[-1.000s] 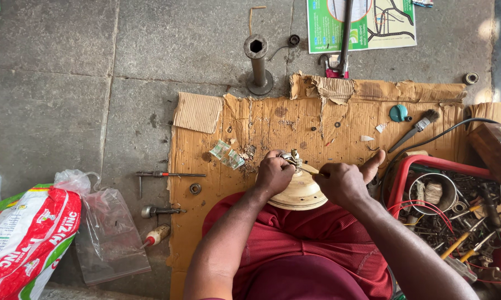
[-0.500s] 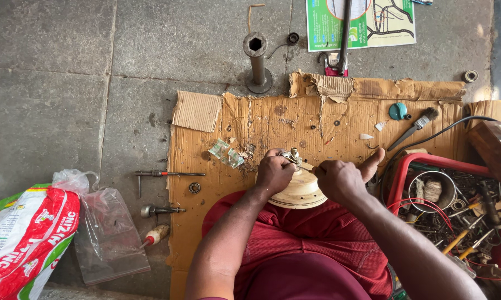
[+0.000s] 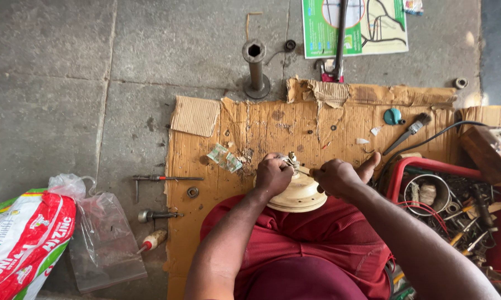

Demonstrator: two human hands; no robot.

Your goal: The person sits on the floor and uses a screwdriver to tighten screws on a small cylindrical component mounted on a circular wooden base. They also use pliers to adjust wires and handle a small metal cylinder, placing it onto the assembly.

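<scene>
From the head view, your left hand (image 3: 272,175) was clamped over the top of a cream round metal housing (image 3: 300,195) that sat on your lap at the near edge of the cardboard sheet (image 3: 272,125); its fingers were curled tight around a small metal fitting (image 3: 291,161) at the hub. Your right hand (image 3: 339,176) gripped a thin tool (image 3: 305,173), fingers pressed together around it, thumb stuck out, tip aimed at that fitting. By my read, you were mid-job: the fitting was still on the housing, nothing beside it looked freshly taken off, so the hub work seemed unfinished. Off to your left, a screwdriver (image 3: 153,240) and a T-handled wrench (image 3: 161,179) lay untouched on the stone floor (image 3: 67,83). To your right, a red crate (image 3: 428,166) held tangled wire and tools.
</scene>
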